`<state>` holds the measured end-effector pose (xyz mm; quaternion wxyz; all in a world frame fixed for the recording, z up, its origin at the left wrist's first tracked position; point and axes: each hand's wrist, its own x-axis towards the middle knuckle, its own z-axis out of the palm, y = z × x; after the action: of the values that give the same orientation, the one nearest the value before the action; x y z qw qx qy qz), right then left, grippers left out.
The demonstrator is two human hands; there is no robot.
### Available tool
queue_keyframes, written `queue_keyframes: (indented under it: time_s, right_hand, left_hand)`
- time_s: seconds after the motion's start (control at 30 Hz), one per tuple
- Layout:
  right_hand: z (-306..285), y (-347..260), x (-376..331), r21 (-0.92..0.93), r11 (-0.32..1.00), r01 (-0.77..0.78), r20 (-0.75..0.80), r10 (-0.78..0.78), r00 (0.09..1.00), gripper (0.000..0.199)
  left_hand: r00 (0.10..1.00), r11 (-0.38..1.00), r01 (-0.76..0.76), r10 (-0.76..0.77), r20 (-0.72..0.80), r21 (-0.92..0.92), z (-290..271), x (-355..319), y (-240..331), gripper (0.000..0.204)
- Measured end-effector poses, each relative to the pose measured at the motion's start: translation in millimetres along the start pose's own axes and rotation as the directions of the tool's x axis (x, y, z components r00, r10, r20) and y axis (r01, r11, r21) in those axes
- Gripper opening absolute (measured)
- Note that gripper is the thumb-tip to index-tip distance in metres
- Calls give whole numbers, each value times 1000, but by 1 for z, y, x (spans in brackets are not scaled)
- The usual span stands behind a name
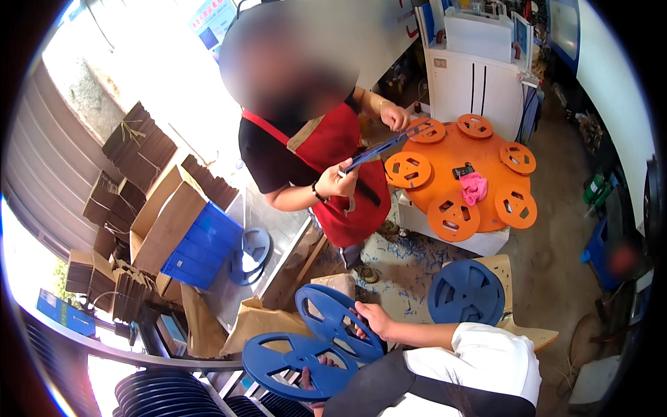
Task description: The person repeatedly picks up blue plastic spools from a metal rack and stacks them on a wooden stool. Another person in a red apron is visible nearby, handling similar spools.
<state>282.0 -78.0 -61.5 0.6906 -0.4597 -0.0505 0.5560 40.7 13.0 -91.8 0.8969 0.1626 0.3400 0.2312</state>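
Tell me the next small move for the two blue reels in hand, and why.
Probably bring the upper blue reel flat over the lower blue reel. The right hand tilts one; the left hand grips the other from beneath. They overlap but sit at different angles.

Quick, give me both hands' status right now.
Left hand: mostly hidden beneath the lower blue reel, gripping its edge.
Right hand: fingers closed on the upper blue reel.

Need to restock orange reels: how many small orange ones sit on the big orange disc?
6, ringed round the disc's rim: two at the far edge, one right, one left, two near. None seem hidden.
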Motion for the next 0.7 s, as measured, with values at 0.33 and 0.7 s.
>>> queue_keyframes:
  time_s: [0.33,0.7]
  right_hand:
    - [0,1,2,-8,1000,9,8,-9,1000,47]
    - [3,1,1,-23,1000,-9,4,9,1000,47]
  left_hand:
    - [1000,1000,1,-1,4,-2,5,-3,0,63]
    - [1000,1000,-2,2,-6,8,3,-13,0,64]
